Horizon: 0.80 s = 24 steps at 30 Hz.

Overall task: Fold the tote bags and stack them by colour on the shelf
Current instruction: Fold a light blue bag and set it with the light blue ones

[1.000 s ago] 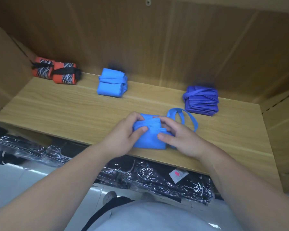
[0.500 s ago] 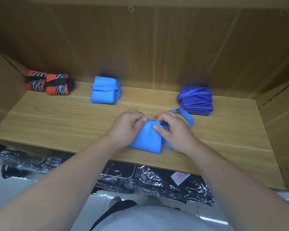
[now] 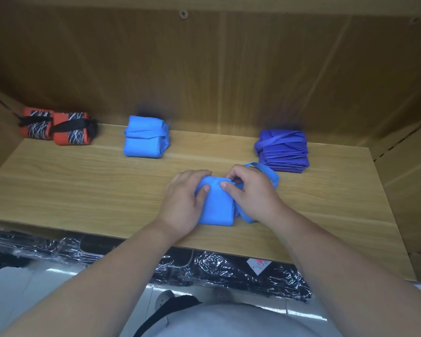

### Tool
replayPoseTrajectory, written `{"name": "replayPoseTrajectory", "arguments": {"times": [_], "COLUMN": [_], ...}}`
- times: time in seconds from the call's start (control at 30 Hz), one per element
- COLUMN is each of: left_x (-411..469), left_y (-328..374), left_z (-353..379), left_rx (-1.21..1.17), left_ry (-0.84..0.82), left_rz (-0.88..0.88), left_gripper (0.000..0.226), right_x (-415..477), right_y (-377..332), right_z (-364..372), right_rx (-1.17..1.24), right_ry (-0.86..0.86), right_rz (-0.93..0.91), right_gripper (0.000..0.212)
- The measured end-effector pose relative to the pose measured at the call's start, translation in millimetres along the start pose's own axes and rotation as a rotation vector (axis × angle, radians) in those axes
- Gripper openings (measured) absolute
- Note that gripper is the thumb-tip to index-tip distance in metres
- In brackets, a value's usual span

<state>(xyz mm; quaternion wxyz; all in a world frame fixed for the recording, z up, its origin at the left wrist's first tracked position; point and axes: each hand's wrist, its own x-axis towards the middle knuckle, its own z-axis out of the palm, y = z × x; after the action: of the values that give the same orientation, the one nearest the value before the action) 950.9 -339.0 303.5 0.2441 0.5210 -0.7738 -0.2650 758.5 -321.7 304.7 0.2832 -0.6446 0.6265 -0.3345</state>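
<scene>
The half-folded light blue bag lies on the wooden shelf, near its front edge and a little right of the middle. The left hand grips the bag's left side, fingers curled over the top corner and the thumb pressed on the front face. The right hand pinches the bag's upper right edge, and the bag's strap loops out behind that hand.

Along the back wall sit the orange bags in the left corner, a folded blue bag near the middle, and a purple stack to the right, just beyond the strap loop. Bare board lies between these piles, and a wide stretch stays open to the left of the hands. Below the shelf's front edge lie plastic-wrapped black goods.
</scene>
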Motion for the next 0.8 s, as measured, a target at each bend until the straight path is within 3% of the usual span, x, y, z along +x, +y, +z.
{"name": "replayPoseTrajectory", "arguments": {"times": [0.17, 0.3, 0.4, 0.5, 0.63, 0.8], "left_x": [-1.4, -3.2, -0.4, -5.5, -17.4, -22.3], "left_y": [-5.2, -5.4, -6.8, -9.0, -6.2, -7.9], "left_z": [5.1, 6.7, 6.5, 3.8, 4.2, -4.2], "left_rx": [0.097, 0.164, 0.207, 0.227, 0.295, 0.140], "left_ry": [0.046, 0.131, 0.115, 0.050, -0.026, -0.055], "left_rz": [0.064, 0.217, 0.311, 0.230, 0.130, 0.136], "left_gripper": [0.045, 0.041, 0.034, 0.035, 0.049, 0.059], "right_x": [-5.1, -22.0, -32.8, -36.3, -28.5, -23.7], "right_y": [-2.9, -6.8, -4.3, -3.1, -11.7, -20.6], "right_z": [-1.6, -20.0, -25.2, -24.5, -19.8, -17.7], "right_rx": [-0.056, -0.222, -0.267, -0.168, -0.263, -0.316], "right_ry": [0.048, -0.115, -0.097, -0.031, -0.126, -0.191], "right_rz": [-0.039, -0.024, 0.002, 0.061, 0.112, 0.151], "right_gripper": [0.016, 0.064, 0.087, 0.076, 0.059, 0.050]}}
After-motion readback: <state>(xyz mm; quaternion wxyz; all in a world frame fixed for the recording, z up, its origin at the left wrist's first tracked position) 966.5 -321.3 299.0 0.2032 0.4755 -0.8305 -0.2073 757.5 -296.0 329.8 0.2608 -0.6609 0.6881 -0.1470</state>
